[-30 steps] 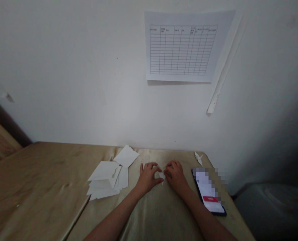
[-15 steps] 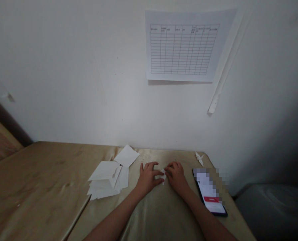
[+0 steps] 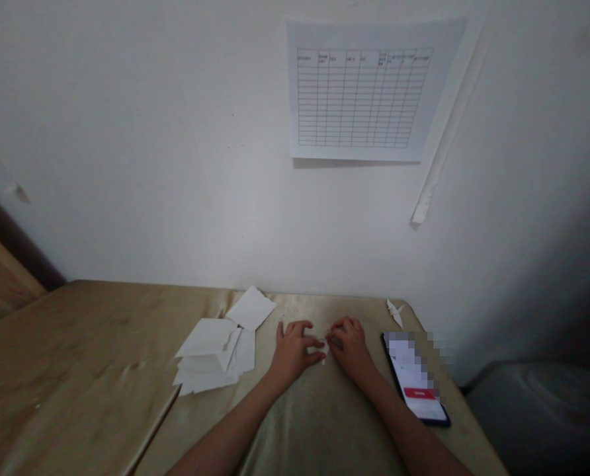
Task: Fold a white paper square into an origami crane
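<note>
Left hand (image 3: 292, 354) and right hand (image 3: 347, 344) near each other, not clasped, meeting at one small white paper (image 3: 324, 352) over the table cover (image 3: 295, 430); left to right now: pile of white sheets (image 3: 206, 367) lies fanned out, a square sheet (image 3: 251, 309) touching its far side, both clear of your work, so reach without brushing them; your left hand has thumb and forefinger closed about the small white paper from its left side, other fingers spread away; make that hand the anchor, pinch lightly, keep the thumb off any line you want to crease; small white paper sits midway between the hands, looks folded, layers too small to tell; match its edges before pressing, since a crooked crease at this size would likely be hard to undo; your right hand has its fingertips drawn in, touching the paper's far right edge; pinching or only resting there, cannot tell; use those tips for fine shaping, short strokes, no tugging, thin paper may tear; cover looks soft and wrinkled, so probably poor backing for a sharp fold; better to squeeze between finger and thumb; further right, a pointed paper piece (image 3: 395, 314) lies near the cover's far corner, and the phone (image 3: 414, 378), screen lit and partly pixelated, lies just beyond your right arm (image 3: 399, 423); keep that elbow tucked so nothing gets knocked.
</note>
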A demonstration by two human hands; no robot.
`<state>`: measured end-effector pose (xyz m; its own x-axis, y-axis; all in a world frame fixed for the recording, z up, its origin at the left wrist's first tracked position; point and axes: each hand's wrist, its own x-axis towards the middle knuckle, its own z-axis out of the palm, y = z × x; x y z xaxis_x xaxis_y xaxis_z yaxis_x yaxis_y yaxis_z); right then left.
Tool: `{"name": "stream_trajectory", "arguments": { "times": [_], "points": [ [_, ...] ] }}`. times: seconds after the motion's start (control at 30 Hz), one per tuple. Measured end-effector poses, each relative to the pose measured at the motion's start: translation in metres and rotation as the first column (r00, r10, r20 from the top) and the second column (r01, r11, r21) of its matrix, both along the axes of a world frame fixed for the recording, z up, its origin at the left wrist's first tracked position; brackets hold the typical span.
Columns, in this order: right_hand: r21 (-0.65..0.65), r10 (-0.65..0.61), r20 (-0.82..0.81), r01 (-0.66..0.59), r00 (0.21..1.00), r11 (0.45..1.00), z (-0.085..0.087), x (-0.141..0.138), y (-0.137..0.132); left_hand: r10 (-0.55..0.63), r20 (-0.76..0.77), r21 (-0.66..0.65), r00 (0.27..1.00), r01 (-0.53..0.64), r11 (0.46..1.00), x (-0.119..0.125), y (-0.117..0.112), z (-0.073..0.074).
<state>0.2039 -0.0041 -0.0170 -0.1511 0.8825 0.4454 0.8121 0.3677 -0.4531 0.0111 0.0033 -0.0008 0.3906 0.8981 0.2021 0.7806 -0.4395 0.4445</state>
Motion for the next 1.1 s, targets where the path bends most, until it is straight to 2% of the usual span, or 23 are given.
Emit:
{"name": "stream_trajectory", "arguments": {
  "times": [0.3,0.57,1.1],
  "points": [
    [-0.051,0.01,0.085,-0.006,0.996,0.999,0.009,0.003,-0.004,0.081,0.031,0.066,0.996,-0.083,0.994,0.002,-0.003,-0.002],
    [-0.066,0.03,0.18,-0.018,0.983,0.998,0.011,0.002,-0.003,0.045,-0.003,0.077,0.999,-0.044,0.996,0.002,-0.004,-0.003],
    [-0.076,0.0,0.167,0.012,0.986,0.997,0.012,0.0,-0.005,0.022,-0.07,0.042,0.997,-0.019,0.999,0.001,-0.004,0.004]
  ]
}}
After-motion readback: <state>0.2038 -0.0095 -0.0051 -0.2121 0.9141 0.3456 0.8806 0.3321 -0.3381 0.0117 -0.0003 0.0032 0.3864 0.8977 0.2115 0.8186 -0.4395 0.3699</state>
